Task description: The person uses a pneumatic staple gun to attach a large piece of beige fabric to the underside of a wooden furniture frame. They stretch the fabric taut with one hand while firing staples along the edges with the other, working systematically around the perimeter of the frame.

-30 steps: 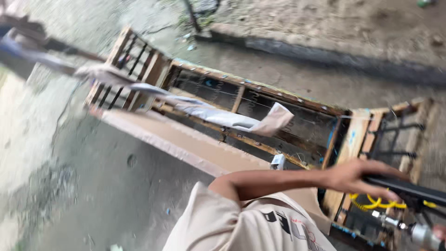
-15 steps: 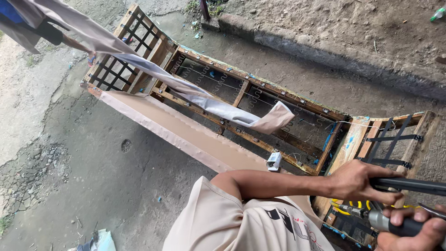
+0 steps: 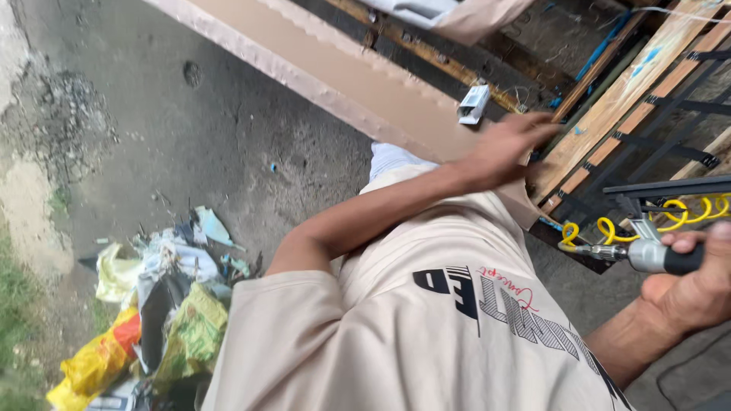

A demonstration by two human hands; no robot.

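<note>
My left hand point(image 3: 509, 146) is blurred, its fingers stretched out against the corner where a long brown board point(image 3: 358, 80) meets a wooden frame point(image 3: 620, 95) crossed by black straps. It grips nothing. My right hand point(image 3: 694, 285) at the right edge is closed around the black handle of a metal air tool point(image 3: 647, 255), whose tip points left. A yellow coiled hose point(image 3: 674, 213) runs from the tool under a black bar point(image 3: 670, 186). A small white box point(image 3: 474, 104) lies on the board just left of my left hand.
A heap of plastic bags and scraps point(image 3: 156, 304) lies on the concrete ground at the lower left. Beige cloth point(image 3: 464, 11) hangs over the frame at the top. Grass edges the far left. My beige shirt fills the lower middle.
The view has tilted down towards my body. My left hand has let go of the black bar and moved left to the frame's corner. My right hand with the tool is now in full view.
</note>
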